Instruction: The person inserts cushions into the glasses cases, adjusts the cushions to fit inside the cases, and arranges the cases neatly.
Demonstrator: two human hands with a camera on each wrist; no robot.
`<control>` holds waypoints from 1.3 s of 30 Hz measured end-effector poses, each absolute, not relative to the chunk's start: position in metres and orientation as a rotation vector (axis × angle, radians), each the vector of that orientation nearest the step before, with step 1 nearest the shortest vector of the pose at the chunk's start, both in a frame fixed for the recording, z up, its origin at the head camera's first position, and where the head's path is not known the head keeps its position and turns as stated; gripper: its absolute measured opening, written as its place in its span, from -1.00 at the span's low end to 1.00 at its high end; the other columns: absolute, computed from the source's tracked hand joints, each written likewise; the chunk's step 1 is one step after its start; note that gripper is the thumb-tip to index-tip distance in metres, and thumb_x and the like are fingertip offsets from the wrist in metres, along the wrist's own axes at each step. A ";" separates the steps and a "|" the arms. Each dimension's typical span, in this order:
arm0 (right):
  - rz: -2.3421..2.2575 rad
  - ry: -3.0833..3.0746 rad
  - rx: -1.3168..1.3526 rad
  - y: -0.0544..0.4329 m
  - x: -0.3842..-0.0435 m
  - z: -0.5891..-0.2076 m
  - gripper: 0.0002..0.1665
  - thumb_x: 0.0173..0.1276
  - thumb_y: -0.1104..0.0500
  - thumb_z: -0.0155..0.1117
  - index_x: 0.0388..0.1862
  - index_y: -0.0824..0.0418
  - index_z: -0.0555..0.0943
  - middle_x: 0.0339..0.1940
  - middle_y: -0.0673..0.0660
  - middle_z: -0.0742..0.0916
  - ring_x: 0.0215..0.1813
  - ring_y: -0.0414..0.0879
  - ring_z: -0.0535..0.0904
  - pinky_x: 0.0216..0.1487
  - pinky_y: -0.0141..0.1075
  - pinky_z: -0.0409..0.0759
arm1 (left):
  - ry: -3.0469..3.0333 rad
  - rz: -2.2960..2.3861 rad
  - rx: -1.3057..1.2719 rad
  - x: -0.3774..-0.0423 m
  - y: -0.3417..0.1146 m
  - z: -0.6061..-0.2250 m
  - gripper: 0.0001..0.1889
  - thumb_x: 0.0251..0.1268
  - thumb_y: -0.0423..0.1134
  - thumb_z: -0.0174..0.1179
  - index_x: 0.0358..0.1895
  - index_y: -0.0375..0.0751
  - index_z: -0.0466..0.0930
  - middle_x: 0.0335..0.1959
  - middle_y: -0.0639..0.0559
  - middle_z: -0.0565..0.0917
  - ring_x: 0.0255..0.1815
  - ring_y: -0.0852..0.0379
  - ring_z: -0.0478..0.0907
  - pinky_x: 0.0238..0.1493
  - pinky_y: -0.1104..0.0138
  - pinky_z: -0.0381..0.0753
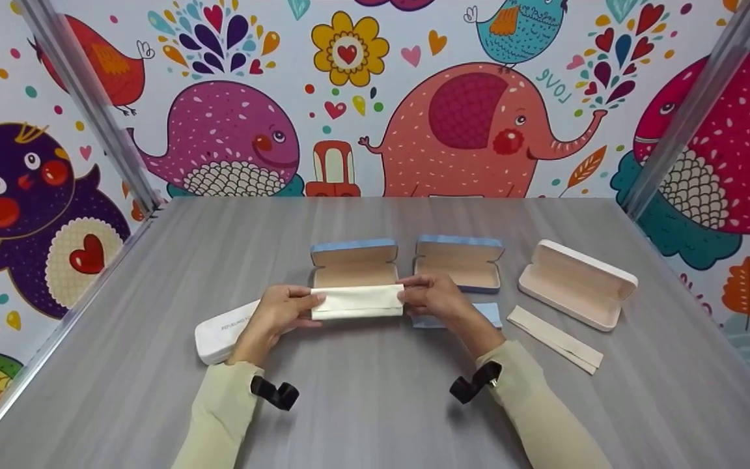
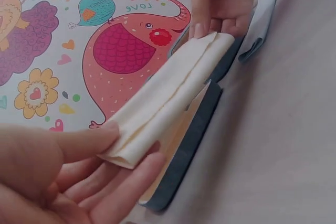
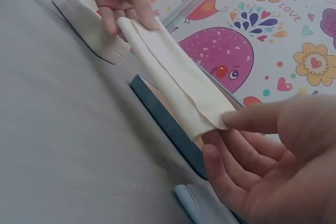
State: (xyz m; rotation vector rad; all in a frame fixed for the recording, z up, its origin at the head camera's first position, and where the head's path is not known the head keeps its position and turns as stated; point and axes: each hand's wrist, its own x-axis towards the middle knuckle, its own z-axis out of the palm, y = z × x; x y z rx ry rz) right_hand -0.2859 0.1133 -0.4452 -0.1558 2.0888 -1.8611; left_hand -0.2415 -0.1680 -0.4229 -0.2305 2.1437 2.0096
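A cream cloth (image 1: 357, 301), folded into a flat strip, is stretched between both hands above the table. My left hand (image 1: 282, 309) pinches its left end, thumb on top and fingers beneath. At the other end my right hand (image 1: 437, 298) pinches it the same way. Just behind the cloth stands an open blue glasses case (image 1: 354, 254) with a tan lining; the cloth hides its front part. In the right wrist view the cloth (image 3: 176, 74) hangs over the dark blue edge of that case (image 3: 168, 124).
Right of it stands a second open blue case (image 1: 458, 254), with a folded blue cloth (image 1: 489, 315) before it, partly behind my right hand. Farther right are an open white case (image 1: 577, 286) and a folded cream strip of cloth (image 1: 556, 340). A closed white case (image 1: 222, 333) lies beside my left wrist.
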 end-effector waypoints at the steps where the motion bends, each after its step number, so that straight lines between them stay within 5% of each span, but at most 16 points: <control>1: -1.876 2.092 -0.116 0.112 -0.286 -0.446 -0.58 0.29 0.32 0.36 0.13 0.40 0.63 -0.16 0.14 0.78 -0.28 -0.17 0.69 -0.26 -0.38 0.69 | 2.142 2.010 -0.232 -0.242 -0.168 -0.422 -0.63 0.38 -0.47 0.20 0.13 -0.70 0.46 -0.24 -0.13 0.64 -0.33 0.14 0.68 -0.22 0.21 0.79; 10: -2.003 2.074 0.063 0.104 -0.291 -0.444 -0.72 0.24 0.35 0.40 -0.09 0.42 0.63 -0.42 0.05 0.75 -0.36 -0.16 0.70 -0.31 -0.36 0.69 | 2.247 1.920 -0.337 -0.250 -0.167 -0.411 -0.61 0.35 -0.42 0.25 0.17 -0.58 0.51 -0.09 -0.23 0.67 -0.26 0.09 0.71 -0.24 0.30 0.78; 39: -1.927 2.219 0.138 0.083 -0.320 -0.427 -0.90 0.31 0.27 0.34 -0.23 0.29 0.64 -0.50 -0.02 0.66 -0.45 -0.23 0.58 -0.38 -0.40 0.62 | 2.170 1.919 -0.510 -0.287 -0.175 -0.416 -0.55 0.35 -0.41 0.26 0.26 -0.49 0.47 -0.20 -0.08 0.68 -0.35 0.19 0.67 -0.33 0.36 0.77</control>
